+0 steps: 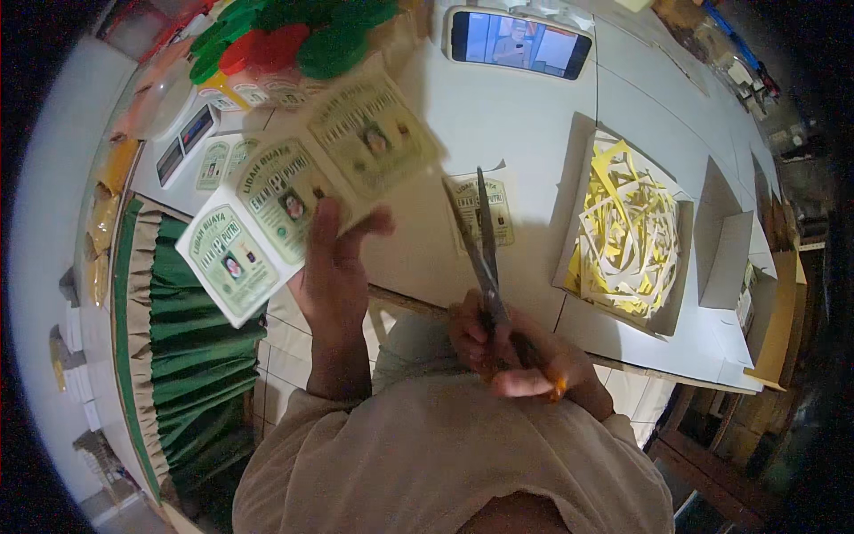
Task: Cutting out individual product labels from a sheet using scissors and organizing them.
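My left hand (340, 274) is at a strip of printed paper labels (293, 193), with its thumb at the lower edge; the strip's far end is blurred. Several labels with green borders and small pictures run along the strip. In my right hand (507, 347) is a pair of metal scissors (490, 267), its blades pointing away from me and slightly apart. A single label (494, 207) lies on the white table (413, 260), partly behind the blades. More labels (215, 160) lie at the left beside a digital scale (187, 143).
An open cardboard box (680, 267) of white and yellow paper offcuts (627, 233) stands at the right, with another open box (724, 260) beyond it. A phone (520, 43) showing video lies at the back. Containers with green and red lids (333, 50) stand back left.
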